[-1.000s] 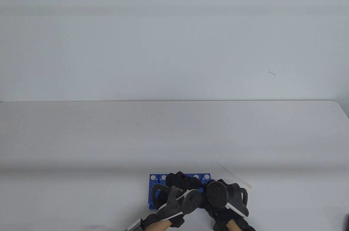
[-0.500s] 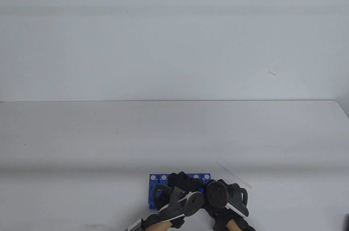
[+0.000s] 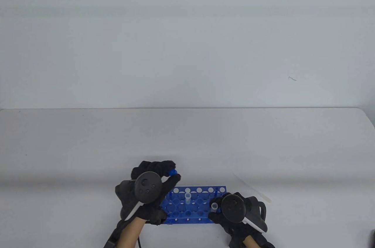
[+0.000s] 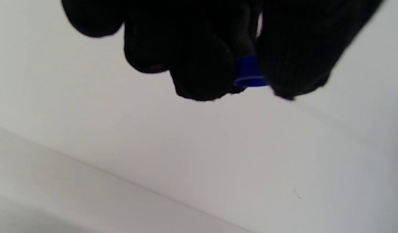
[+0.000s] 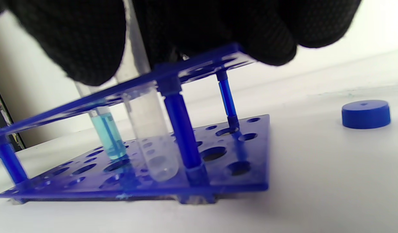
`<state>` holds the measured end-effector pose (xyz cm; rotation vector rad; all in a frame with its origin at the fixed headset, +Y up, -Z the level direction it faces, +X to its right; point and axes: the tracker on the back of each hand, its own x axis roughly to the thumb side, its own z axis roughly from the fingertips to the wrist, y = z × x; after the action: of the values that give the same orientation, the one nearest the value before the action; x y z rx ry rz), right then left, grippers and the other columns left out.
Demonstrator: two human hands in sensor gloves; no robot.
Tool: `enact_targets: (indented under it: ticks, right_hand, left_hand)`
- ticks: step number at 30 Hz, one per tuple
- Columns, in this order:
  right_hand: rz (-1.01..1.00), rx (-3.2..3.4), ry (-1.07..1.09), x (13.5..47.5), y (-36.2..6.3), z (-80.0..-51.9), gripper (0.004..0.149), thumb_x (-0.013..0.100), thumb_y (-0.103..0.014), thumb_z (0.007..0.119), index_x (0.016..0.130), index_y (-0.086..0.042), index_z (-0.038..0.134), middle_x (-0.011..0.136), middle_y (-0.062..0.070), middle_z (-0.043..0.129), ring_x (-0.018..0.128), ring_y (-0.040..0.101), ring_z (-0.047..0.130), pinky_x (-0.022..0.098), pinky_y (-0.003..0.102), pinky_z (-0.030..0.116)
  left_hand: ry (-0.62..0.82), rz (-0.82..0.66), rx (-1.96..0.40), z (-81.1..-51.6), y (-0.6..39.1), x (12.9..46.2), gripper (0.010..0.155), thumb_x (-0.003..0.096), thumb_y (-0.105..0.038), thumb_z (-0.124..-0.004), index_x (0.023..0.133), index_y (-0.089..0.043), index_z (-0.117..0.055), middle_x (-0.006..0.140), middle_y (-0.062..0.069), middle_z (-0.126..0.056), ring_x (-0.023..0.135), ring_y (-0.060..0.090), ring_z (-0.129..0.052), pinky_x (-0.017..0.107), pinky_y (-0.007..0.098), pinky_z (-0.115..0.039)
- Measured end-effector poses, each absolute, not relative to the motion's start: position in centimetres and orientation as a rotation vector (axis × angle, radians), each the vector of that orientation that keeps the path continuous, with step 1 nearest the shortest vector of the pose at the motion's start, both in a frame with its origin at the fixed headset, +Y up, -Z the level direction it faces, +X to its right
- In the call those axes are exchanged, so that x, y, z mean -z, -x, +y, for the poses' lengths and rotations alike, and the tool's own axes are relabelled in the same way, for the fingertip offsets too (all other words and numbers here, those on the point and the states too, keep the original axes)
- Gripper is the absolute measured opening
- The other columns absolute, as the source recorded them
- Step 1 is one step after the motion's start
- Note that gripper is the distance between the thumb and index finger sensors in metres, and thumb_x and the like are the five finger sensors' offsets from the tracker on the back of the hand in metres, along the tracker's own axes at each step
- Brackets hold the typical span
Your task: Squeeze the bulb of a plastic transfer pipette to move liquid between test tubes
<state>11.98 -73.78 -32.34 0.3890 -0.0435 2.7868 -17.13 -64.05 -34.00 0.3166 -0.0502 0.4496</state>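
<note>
A blue test tube rack (image 3: 193, 210) stands near the table's front edge. A tube with blue liquid (image 5: 108, 136) stands open in its middle (image 3: 187, 197). My left hand (image 3: 172, 173) is behind the rack's left end and pinches a small blue cap (image 3: 173, 172) between thumb and fingers, as the left wrist view (image 4: 249, 71) shows. My right hand (image 3: 216, 212) is at the rack's right end. Its fingers (image 5: 89, 42) hold the top of an empty clear tube (image 5: 150, 129) that sits in the rack. A clear plastic pipette (image 3: 252, 188) lies on the table, right of the rack.
A second blue cap (image 5: 365, 114) lies on the white table (image 3: 88, 148) beside the rack; it is hidden in the table view. The table's far edge meets a pale wall.
My left hand has left the rack and moved left and back with a blue cap pinched in it. The two tubes now show. My right hand has stayed put.
</note>
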Motion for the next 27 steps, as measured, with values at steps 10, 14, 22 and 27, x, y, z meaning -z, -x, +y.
enact_targets:
  ticks: [10,14,22,27]
  right_hand:
    - [-0.041,-2.786,-0.389,32.4,-12.0,-73.8,0.049,0.029,-0.049,0.090,0.073,-0.028,0.086,0.051,-0.002,0.088,0.052,0.026,0.085,0.054,0.055,0.068]
    - [-0.041,-2.786,-0.390,32.4,-12.0,-73.8,0.049,0.029,-0.049,0.090,0.074,-0.028,0.086,0.051,-0.002,0.088,0.052,0.026,0.085,0.054,0.055,0.068]
    - [-0.041,-2.785,-0.393,32.4,-12.0,-73.8,0.049,0.029,-0.049,0.090,0.074,-0.028,0.086,0.051,-0.002,0.088,0.052,0.026,0.085,0.054,0.055,0.067]
    - [-0.041,-2.786,-0.392,32.4,-12.0,-73.8,0.049,0.029,-0.049,0.090,0.074,-0.028,0.086,0.051,-0.002,0.088,0.052,0.026,0.085,0.054,0.055,0.067]
  left_hand:
    - [0.011,0.155,-0.222,-73.9,22.1,37.5,0.057,0.0400,-0.055,-0.083,0.092,-0.033,-0.080,0.084,-0.006,-0.093,0.079,0.018,-0.079,0.065,0.046,-0.067]
    - [0.058,0.105,-0.023,-75.4,20.5,37.8,0.056,0.0383,-0.055,-0.084,0.091,-0.035,-0.081,0.083,-0.008,-0.095,0.079,0.016,-0.080,0.065,0.045,-0.068]
    - [0.097,0.079,0.035,-76.2,19.6,37.7,0.055,0.0350,-0.054,-0.086,0.086,-0.034,-0.083,0.078,-0.010,-0.094,0.078,0.014,-0.080,0.064,0.044,-0.068]
    - [0.136,0.090,-0.015,-76.4,20.0,37.8,0.055,0.0353,-0.054,-0.085,0.087,-0.034,-0.082,0.077,-0.009,-0.092,0.079,0.015,-0.079,0.065,0.045,-0.067]
